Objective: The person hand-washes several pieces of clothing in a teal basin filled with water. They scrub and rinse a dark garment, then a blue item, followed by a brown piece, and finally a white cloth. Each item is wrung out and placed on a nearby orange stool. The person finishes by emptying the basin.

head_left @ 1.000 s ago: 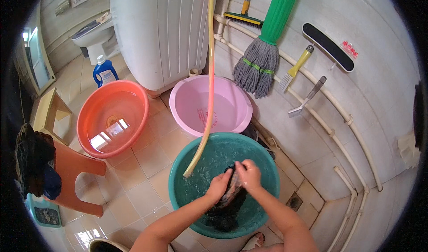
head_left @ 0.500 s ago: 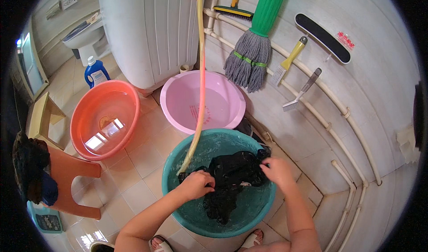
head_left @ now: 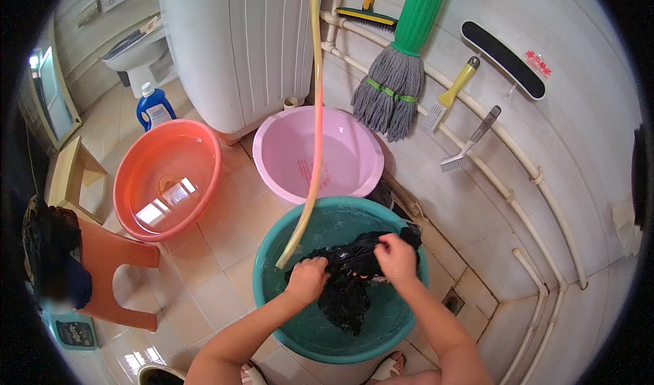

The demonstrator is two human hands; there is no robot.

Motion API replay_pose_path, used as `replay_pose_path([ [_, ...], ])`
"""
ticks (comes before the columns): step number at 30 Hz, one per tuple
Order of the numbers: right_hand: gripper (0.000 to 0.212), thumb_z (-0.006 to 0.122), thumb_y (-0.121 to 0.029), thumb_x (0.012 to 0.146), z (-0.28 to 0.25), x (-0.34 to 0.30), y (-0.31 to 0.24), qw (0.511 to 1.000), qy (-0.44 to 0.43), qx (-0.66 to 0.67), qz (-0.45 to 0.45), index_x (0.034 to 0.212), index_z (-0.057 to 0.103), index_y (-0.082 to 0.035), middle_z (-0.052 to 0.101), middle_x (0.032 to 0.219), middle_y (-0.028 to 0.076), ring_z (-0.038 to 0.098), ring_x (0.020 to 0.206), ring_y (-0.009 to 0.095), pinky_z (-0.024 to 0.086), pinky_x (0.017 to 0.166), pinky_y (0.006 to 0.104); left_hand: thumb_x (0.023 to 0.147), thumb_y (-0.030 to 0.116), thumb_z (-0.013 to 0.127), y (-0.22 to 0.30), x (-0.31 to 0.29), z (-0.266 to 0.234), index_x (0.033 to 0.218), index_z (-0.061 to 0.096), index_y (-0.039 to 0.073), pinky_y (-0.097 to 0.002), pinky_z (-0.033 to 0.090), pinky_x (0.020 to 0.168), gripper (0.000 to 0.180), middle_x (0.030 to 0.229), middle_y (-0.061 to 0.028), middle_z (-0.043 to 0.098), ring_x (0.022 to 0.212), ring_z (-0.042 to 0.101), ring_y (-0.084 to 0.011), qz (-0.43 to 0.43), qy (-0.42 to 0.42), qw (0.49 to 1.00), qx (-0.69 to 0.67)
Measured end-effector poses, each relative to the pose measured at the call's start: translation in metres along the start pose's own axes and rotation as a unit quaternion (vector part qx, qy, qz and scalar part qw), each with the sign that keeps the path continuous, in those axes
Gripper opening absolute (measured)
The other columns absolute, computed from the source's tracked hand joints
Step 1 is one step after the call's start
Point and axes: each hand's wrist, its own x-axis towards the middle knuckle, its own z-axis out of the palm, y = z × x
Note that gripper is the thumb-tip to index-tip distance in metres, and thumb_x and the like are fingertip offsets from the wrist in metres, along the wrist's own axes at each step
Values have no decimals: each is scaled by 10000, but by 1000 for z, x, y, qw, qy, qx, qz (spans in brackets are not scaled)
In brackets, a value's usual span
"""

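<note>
A wet black garment (head_left: 346, 293) lies bunched in a teal basin (head_left: 272, 324) of water. My left hand (head_left: 308, 279) is closed on its left side, knuckles up. Over the garment's upper right part, my right hand (head_left: 396, 257) pinches a fold of the black cloth. One end of the garment rests against the basin's right rim. A yellowish hose (head_left: 315, 174) hangs down from above, its end just over the water near my left hand.
Behind stands a pink basin (head_left: 269, 174); left of it, an orange basin (head_left: 121, 201) holds water. An orange stool (head_left: 122, 276) with dark cloth is at the left. A mop (head_left: 392, 92) and brushes (head_left: 470, 140) hang on the right wall by pipes.
My right hand has moved left and slightly up with the cloth, away from the right rim. The garment's upper part is now more gathered between my hands. The view has shifted slightly.
</note>
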Motion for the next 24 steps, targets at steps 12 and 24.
replay_pose_path([
  [12,159,420,29,742,-89,21,-9,970,26,237,-54,625,518,-17,510,798,71,509,756,199,412,692,295,757,91,658,62,12,-71,902,669,70,-323,479,615,147,840,-78,583,709,584,-226,172,19,952,-251],
  [24,382,483,21,759,-11,-35,28,937,-210,-237,-147,1119,561,-78,484,1164,119,556,954,291,486,760,403,708,64,535,13,2,-4,1201,519,132,-366,478,526,497,729,-76,499,619,579,-253,192,-24,979,71],
])
